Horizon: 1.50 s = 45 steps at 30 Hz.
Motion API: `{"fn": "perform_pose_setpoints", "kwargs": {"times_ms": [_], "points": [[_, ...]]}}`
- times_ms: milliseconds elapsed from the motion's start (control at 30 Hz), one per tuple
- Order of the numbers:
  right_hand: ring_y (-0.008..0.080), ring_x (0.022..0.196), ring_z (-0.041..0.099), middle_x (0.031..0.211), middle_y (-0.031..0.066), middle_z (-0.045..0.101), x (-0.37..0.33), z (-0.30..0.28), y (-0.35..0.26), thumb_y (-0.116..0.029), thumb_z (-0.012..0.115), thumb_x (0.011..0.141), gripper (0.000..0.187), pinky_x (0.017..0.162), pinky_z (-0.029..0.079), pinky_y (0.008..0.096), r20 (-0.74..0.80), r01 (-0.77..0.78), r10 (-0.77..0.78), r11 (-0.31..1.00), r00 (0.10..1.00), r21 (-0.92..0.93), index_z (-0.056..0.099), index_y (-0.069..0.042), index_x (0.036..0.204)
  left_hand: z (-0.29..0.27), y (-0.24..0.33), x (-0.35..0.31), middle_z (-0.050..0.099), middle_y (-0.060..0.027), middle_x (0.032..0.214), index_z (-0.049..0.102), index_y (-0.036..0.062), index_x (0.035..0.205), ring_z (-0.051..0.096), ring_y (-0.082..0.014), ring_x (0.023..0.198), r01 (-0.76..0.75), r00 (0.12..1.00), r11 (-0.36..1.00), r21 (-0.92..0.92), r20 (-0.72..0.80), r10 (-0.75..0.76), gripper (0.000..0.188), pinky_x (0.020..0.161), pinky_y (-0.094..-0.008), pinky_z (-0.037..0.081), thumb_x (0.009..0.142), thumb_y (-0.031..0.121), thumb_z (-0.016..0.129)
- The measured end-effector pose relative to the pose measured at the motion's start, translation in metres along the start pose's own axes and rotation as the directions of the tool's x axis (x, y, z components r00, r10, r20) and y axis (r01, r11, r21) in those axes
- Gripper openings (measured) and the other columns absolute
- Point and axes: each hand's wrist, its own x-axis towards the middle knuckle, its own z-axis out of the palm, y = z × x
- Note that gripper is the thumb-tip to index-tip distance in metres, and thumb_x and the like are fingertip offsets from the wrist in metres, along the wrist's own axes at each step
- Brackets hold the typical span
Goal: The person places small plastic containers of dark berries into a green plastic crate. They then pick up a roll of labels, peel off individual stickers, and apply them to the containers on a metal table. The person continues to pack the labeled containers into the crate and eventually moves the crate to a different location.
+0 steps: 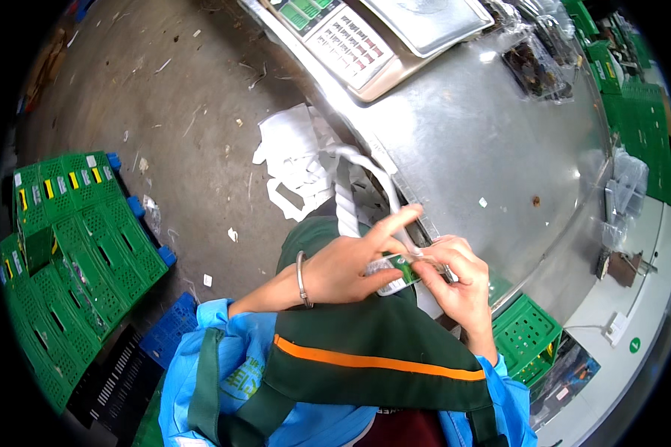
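While your right hand [456, 279] pinches the edge of a green-and-white label [397, 270] in its grip, your left hand [341, 270] lies at nine o'clock from it, index finger extended and thumb at the label; whether that grip is closed, you cannot tell. A white strip [345, 212] loops up toward eleven o'clock. From the label, the scale [380, 74] sits on the metal surface [499, 171] at twelve, green crates [89, 261] at nine.

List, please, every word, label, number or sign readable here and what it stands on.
Green-and-white label at the fingers: too blurred.
Scale keypad: too small.
Blue garment: yellow-green lettering, creased, not fully readable.
Tags on green crates: too small.
Round green sticker on white surface: mark too small.
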Motion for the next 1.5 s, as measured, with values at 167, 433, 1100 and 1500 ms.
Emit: {"fn": "perform_pose_setpoints", "kwargs": {"times_ms": [167,433,1100,1500], "points": [[0.0244,0.072,0.058,0.077,0.0068,0.061,0.018,-0.005,0.01,-0.001,0.071,0.066,0.02,0.065,0.046,0.0333,-0.093,-0.057,0.056,0.998,0.994,-0.007,0.064,-0.006,0.085,-0.007,-0.013,0.038,0.062,-0.0111,0.074,0.058,0.0076,0.105,0.061,-0.0277,0.062,-0.091,0.995,0.972,0.217,-0.008,0.094,0.027,0.053,-0.0317,0.047,0.081,0.017,0.062],[0.0115,0.077,0.056,0.09,0.0065,0.061,0.148,-0.197,0.093,-0.014,0.062,0.083,0.026,0.07,0.046,0.024,-0.69,0.188,0.243,0.853,0.682,0.486,0.053,0.003,0.102,-0.054,-0.045,0.03,0.055,-0.0133,0.083,0.056,0.0025,0.1,0.058,-0.0172,0.071,0.318,0.824,0.929,0.191,-0.539,-0.172,0.034,0.065,-0.0304,0.043,0.078,0.028,0.062],[0.0218,0.076,0.063,0.098,0.0195,0.061,0.14,-0.148,0.295,-0.016,0.075,0.071,0.108,0.073,0.05,0.0354,-0.155,-0.717,0.829,0.546,0.537,0.434,-0.008,-0.004,0.138,-0.132,0.072,0.19,0.062,-0.0111,0.097,0.055,0.0009,0.11,0.061,-0.0152,0.086,0.164,0.985,0.986,0.021,0.058,-0.165,0.025,0.074,-0.0248,0.048,0.085,0.003,0.055],[0.01,0.077,0.055,0.08,0.0005,0.061,0.222,-0.232,0.221,-0.021,0.069,0.075,0.02,0.066,0.045,0.0273,0.511,-0.453,0.452,0.882,0.731,-0.132,0.06,-0.007,0.087,-0.1,0.045,0.184,0.066,-0.0044,0.075,0.064,-0.0002,0.091,0.06,-0.0086,0.066,0.222,0.925,0.957,-0.188,-0.271,-0.267,0.013,0.058,-0.0202,0.047,0.083,0.01,0.061]]}}
